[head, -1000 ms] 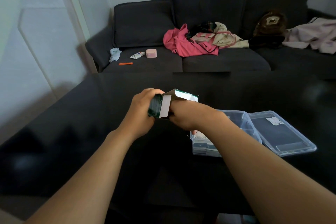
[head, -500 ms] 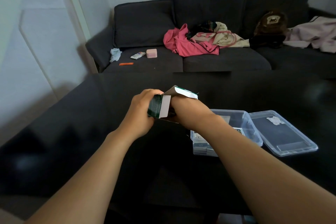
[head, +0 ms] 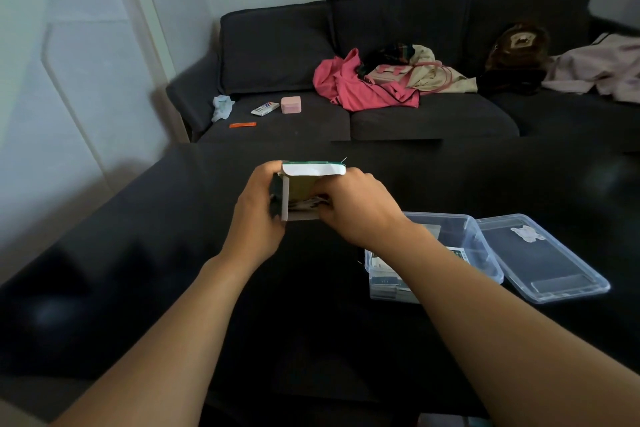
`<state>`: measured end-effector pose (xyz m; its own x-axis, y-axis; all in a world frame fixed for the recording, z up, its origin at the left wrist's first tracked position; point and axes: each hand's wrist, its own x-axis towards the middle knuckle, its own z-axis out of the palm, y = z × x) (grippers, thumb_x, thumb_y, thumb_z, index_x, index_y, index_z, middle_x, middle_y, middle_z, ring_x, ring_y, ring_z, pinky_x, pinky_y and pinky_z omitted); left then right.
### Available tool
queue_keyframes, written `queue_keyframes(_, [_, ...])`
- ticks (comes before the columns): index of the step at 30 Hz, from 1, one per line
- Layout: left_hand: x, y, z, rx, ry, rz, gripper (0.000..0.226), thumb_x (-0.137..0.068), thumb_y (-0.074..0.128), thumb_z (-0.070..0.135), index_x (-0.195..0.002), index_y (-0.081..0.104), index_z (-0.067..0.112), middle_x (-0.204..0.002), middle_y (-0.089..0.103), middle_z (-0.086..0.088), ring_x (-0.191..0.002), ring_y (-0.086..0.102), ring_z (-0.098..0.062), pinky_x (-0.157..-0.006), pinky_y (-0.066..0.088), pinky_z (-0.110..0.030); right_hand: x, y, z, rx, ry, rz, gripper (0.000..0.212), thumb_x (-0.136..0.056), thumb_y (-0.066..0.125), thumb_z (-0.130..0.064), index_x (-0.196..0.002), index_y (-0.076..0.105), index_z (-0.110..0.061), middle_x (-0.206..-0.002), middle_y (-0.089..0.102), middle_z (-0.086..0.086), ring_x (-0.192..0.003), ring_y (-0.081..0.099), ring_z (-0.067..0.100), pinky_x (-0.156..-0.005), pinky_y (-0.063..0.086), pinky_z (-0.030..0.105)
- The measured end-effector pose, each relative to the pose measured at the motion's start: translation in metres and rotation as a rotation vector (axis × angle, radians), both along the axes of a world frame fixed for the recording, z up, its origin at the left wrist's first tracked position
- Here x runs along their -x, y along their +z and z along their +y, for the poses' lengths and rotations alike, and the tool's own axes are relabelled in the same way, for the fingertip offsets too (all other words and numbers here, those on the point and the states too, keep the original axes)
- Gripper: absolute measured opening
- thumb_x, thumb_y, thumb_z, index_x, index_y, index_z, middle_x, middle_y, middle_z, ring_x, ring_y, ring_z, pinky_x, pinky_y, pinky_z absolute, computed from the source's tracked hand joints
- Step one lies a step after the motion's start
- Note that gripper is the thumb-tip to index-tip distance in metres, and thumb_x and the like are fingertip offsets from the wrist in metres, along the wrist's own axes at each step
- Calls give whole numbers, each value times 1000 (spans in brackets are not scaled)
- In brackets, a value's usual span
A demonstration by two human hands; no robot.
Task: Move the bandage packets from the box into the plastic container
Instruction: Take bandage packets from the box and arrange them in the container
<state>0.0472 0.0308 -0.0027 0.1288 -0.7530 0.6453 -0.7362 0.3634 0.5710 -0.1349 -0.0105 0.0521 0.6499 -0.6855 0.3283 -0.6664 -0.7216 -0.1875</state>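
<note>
- Change from the earlier frames: the box has turned so that its open end now faces the camera; before, it showed its side, with the flap angled to the right.
- Left hand: fingers are curled round the left side of the box and hold it above the table.
- Right hand: fingertips reach into the open end of the box. They appear to pinch the bandage packets inside, but the grasp itself is hidden; a firm grip cannot be confirmed.
- Box: white flap raised at the top, brown interior visible, pale packet edges showing at the lower opening.
- Plastic container: clear, stands on the table to the right of the hands, partly behind the right forearm. Packets already lie inside it.
- Lid: clear, lies flat on the table, just beside the container on its right.
- Sofa: dark, stands beyond the table and carries clothing and small items.
</note>
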Motion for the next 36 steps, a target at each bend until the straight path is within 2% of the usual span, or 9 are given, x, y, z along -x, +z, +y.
queue_keyframes(3, [-2, -3, 0, -25, -12, -2, 66, -80, 70, -13, -135, 50, 18, -136, 55, 1, -126, 55, -11, -100, 50, -22, -3, 3, 4, -104, -17, 91, 42, -98, 58, -18, -140, 55, -20, -130, 61, 9, -105, 64, 28, -90, 57, 41])
queue_keyframes(8, [-8, -9, -2, -39, -28, -18, 67, -79, 71, -12, -133, 49, 21, -134, 54, 2, -125, 56, -15, -94, 57, -39, -10, 12, 6, -428, -44, 196, 76, -86, 70, 5, -149, 37, -19, -122, 59, 11, -95, 69, 27, -84, 60, 39])
queue_keyframes(13, [-13, -15, -1, -38, -1, 46, 61, -82, 74, -5, -132, 49, 20, -130, 57, 3, -119, 59, -13, -90, 57, -31, 5, 17, 4, -583, 49, -112, 37, -98, 58, -2, -128, 49, -23, -118, 66, 8, -50, 68, 17, -50, 61, 36])
queue_keyframes(16, [-15, -16, 1, -82, 3, 111, 60, -83, 78, 1, -132, 50, 23, -128, 58, 8, -118, 59, -7, -89, 55, -24, 17, 23, 2, -658, 88, -346, 12, -107, 45, -15, -110, 55, -18, -103, 72, 9, -53, 72, 29, -39, 49, 26])
queue_keyframes(24, [-18, -22, 9, -437, 48, 229, 74, -82, 73, -8, -134, 42, 35, -121, 56, 16, -115, 55, -6, -79, 43, -12, 44, 28, -13, -745, 123, -476, 9, -106, 48, -16, -104, 57, -14, -100, 74, 7, -64, 74, 33, -45, 55, 27])
queue_keyframes(29, [-22, -27, 2, -694, 112, 403, 90, -79, 75, -7, -150, 29, 24, -131, 59, 0, -127, 56, -23, -100, 52, -39, 52, 19, -20, -848, 84, -532, 11, -105, 49, -12, -100, 59, -13, -103, 72, 11, -70, 75, 27, -47, 56, 24])
queue_keyframes(32, [-22, -28, -2, -757, 126, 481, 96, -78, 69, -11, -156, 24, 22, -138, 57, -4, -129, 55, -27, -97, 54, -42, 55, 14, -25, -890, 31, -533, 11, -104, 50, -12, -105, 61, -10, -102, 72, 12, -69, 72, 20, -50, 55, 22])
queue_keyframes(34, [-18, -20, 1, -617, 255, 488, 90, -77, 65, -10, -155, 30, 19, -142, 54, -4, -129, 54, -28, -93, 52, -37, 58, 12, -29, -903, -4, -523, 12, -104, 49, -11, -105, 61, -9, -101, 72, 13, -68, 71, 18, -51, 54, 22])
queue_keyframes(36, [-13, -2, 8, -208, 462, 497, 65, -77, 62, -5, -139, 52, 13, -134, 60, -6, -122, 58, -23, -89, 47, -25, 62, 12, -32, -918, -13, -513, 12, -104, 49, -10, -104, 61, -9, -102, 71, 15, -69, 71, 17, -52, 54, 22])
